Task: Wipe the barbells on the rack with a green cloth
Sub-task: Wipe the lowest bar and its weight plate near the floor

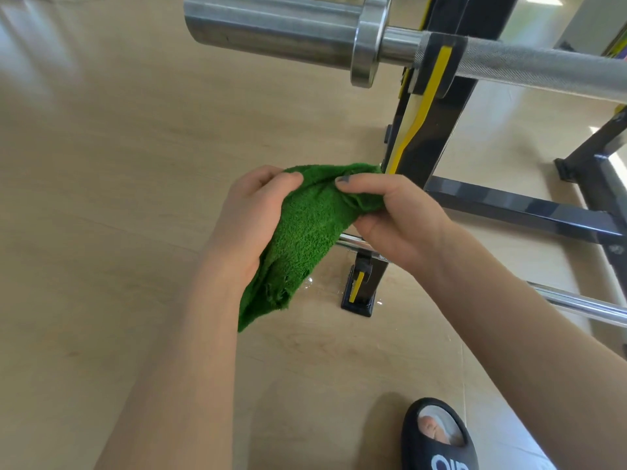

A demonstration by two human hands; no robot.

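Head view, both hands (251, 218) (390, 218) pinching green cloth (305, 228), open floor (101, 164) left

Cloth (307, 228) held between both hands, left hand (247, 225) on its left side, right hand (397, 218) on its right. Upper barbell (339, 32) rests on the rack (437, 140) above and behind the hands. Lower barbell (576, 303) passes under the right hand. Slipper (437, 435) on floor (101, 198), nearest the camera, right.
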